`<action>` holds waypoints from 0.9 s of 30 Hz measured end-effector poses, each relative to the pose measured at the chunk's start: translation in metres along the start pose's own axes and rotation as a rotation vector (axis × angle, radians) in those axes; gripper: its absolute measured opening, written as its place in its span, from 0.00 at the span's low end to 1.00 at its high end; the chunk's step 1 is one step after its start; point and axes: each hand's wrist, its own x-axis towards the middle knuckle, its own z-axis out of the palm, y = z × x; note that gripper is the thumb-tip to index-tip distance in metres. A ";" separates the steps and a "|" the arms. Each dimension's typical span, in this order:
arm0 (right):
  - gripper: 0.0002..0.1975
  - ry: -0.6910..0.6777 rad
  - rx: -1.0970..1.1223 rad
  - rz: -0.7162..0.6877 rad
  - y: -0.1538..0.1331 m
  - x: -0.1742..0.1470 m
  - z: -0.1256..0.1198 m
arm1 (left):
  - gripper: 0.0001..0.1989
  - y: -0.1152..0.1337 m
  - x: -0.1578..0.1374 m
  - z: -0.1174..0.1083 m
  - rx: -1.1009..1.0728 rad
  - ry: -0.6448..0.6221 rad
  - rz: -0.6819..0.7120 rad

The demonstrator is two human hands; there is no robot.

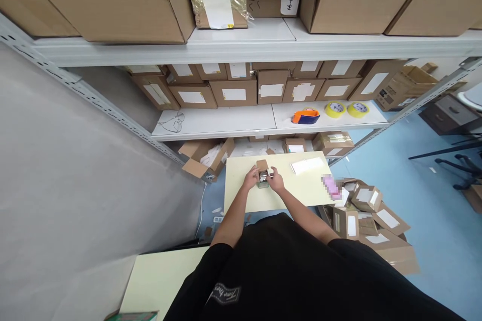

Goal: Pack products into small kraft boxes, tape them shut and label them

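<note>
A small cardboard box [263, 184] stands on the pale yellow table [241, 200] with its brown flap [262, 164] raised at the back. Something dark and shiny shows inside the opening, too small to name. My left hand [251, 178] grips the box's left side, fingers curled near the flap. On the other side, my right hand [276, 180] is closed against the right edge, thumb and fingertips at the opening. To the right on the table lies a flat white stack [307, 165], perhaps labels or paper. A blurred pink item [331, 186] rests near the right edge.
A shelf behind holds labelled cartons [233, 94], an orange tape dispenser [306, 116] and yellow tape rolls [335, 109]. An open carton [211, 158] stands left of the table. Several boxes [384, 248] are heaped at the right. Another table [161, 276] is at lower left.
</note>
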 end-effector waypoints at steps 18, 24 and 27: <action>0.19 -0.095 -0.248 0.018 -0.014 0.007 -0.017 | 0.43 -0.001 -0.016 0.008 0.142 -0.145 0.158; 0.32 -0.225 -0.457 0.098 -0.042 0.019 -0.010 | 0.44 -0.003 -0.017 0.008 0.170 -0.132 0.125; 0.37 -0.292 -0.461 0.137 -0.046 0.024 -0.012 | 0.44 -0.006 -0.017 0.007 0.181 -0.142 0.100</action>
